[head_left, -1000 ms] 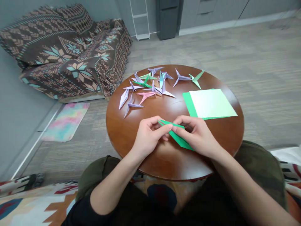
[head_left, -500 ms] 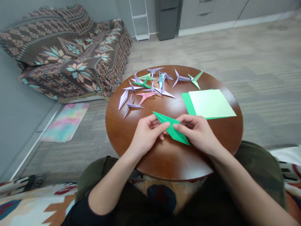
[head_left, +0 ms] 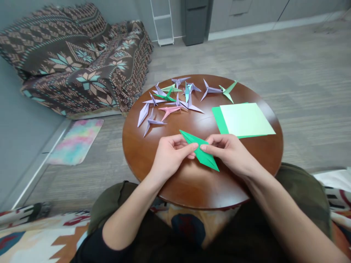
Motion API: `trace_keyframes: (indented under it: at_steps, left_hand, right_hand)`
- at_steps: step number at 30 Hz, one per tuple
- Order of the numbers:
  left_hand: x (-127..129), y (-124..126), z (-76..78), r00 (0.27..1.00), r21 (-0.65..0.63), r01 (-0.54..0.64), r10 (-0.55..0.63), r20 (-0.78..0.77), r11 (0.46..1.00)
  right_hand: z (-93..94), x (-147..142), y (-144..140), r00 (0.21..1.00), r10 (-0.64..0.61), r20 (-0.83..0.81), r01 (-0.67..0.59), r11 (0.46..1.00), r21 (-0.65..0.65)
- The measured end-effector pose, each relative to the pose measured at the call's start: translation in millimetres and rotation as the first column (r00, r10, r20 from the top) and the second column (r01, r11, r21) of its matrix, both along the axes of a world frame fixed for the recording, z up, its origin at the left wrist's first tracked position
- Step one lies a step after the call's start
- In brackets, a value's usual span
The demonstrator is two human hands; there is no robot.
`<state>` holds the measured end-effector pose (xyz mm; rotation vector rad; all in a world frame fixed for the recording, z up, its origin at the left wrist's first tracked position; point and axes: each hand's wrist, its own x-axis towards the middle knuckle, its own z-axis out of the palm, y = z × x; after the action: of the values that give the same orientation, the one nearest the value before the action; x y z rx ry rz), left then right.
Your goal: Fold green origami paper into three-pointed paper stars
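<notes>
A green folded paper, a long diamond in shape, is held above the near half of the round table between both hands. My left hand pinches its left side, thumb on top and fingers curled beneath. From the other side my right hand grips it, with the thumb pressed on the upper face near the middle. The two thumb tips are close together. Parts of the fingers under the paper are hidden.
Several folded paper cranes, such as a pink one and a purple one, lie on the far left of the brown table. Light green paper sheets rest at the right. A patterned sofa stands beyond.
The green folded paper has tilted slightly, its lower right tip a little lower and further left. Both hands keep their hold on it.
</notes>
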<state>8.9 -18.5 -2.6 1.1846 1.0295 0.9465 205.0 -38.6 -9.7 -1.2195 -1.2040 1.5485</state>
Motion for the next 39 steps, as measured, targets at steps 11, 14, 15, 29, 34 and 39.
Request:
trace_keyframes:
  at_steps: [11,14,15,29,34,39]
  left_hand:
    - [7,-5,-0.9,0.999,0.013,-0.033,0.033,-0.004,0.999]
    - [8,-7,-1.2,0.997,0.037,-0.077,0.078,-0.008,0.996]
    - [8,-8,-1.7,0.996,0.038,-0.083,0.083,-0.011,0.996]
    - [-6,5,-0.3,0.986,0.059,-0.147,0.142,0.084,0.987]
    - [1,-2,-0.5,0.996,-0.053,0.01,-0.005,0.087,0.999]
    - [-5,0,8.8,0.991,0.039,0.116,-0.113,-0.07,0.992]
  right_hand:
    - [8.3,-11,-4,0.993,-0.094,0.072,0.085,0.989,0.118]
    - [9.3,-11,-4,0.988,-0.105,0.116,0.089,0.987,0.133]
    - [9.5,-11,-4,0.986,-0.109,0.127,0.092,0.987,0.13]
    - [-2.6,7,4,0.981,-0.192,0.035,0.183,0.966,0.181]
    - [6.0,4,1,0.995,-0.031,0.098,0.006,0.968,0.25]
    - [12.9,8,-5,0.968,0.039,0.249,-0.113,0.951,0.289]
